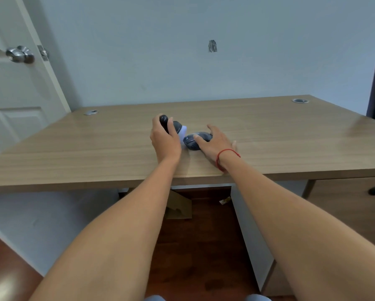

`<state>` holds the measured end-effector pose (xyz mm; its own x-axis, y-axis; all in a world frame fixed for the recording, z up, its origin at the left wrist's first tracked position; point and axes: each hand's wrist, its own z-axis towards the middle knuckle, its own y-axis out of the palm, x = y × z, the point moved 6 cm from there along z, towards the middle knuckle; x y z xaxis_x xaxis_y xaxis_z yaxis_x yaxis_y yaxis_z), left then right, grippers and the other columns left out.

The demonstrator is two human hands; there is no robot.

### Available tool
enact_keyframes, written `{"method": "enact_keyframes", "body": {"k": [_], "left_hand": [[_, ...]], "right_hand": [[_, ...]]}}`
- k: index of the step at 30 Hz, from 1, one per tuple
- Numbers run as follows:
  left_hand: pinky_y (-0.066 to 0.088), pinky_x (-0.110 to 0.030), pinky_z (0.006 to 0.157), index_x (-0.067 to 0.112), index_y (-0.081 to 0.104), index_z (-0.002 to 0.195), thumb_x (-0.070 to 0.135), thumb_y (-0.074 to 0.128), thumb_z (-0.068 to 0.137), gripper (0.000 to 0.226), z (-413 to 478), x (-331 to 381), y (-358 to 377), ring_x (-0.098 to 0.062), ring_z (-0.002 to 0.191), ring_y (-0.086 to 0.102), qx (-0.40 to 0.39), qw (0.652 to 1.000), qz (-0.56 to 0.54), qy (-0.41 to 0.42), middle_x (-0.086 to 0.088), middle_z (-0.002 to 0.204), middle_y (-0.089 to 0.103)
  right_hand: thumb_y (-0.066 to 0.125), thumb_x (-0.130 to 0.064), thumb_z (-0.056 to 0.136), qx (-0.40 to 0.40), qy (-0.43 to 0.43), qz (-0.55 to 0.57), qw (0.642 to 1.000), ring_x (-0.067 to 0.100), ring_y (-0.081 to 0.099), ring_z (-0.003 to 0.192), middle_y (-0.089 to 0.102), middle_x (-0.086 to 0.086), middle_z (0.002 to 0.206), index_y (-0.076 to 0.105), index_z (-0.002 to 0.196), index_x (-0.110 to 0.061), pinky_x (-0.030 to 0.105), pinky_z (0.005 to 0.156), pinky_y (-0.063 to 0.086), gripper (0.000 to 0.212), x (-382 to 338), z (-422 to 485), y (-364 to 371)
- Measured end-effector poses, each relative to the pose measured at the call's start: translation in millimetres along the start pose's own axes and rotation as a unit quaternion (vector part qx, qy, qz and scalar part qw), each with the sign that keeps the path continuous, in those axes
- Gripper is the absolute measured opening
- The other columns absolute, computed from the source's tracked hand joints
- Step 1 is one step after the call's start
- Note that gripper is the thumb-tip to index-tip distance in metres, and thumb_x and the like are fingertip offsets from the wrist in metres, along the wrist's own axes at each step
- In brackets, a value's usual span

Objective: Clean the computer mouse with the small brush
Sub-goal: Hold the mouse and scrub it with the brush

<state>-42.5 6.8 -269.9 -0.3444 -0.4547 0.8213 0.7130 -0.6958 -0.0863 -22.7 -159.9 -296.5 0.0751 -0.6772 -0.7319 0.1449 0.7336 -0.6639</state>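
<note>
My left hand (165,139) is wrapped tight around the dark handle of the small brush (175,127), whose white bristles point down and to the right from my fist, touching or nearly touching the computer mouse (196,139). The mouse lies on the wooden desk (73,148) just right of that grip. My right hand (214,142) rests on the mouse from its right side, fingers spread loosely over it, thumb across its top. A red string (226,155) circles that wrist.
</note>
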Motion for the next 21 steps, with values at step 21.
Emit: {"method": "enact_keyframes", "body": {"k": [21], "left_hand": [[0.041,-0.027,0.073,0.006,0.058,0.097,0.018,0.055,0.092,0.014,3,4,11,-0.027,0.087,0.058,-0.109,0.986,0.095,0.081,-0.011,0.093,0.064]], "right_hand": [[0.069,-0.072,0.062,-0.044,-0.018,0.013,0.999,0.027,0.056,0.113,0.061,0.002,0.122,0.055,0.120,-0.018,0.044,0.099,0.048,0.080,2,-11,-2]]}}
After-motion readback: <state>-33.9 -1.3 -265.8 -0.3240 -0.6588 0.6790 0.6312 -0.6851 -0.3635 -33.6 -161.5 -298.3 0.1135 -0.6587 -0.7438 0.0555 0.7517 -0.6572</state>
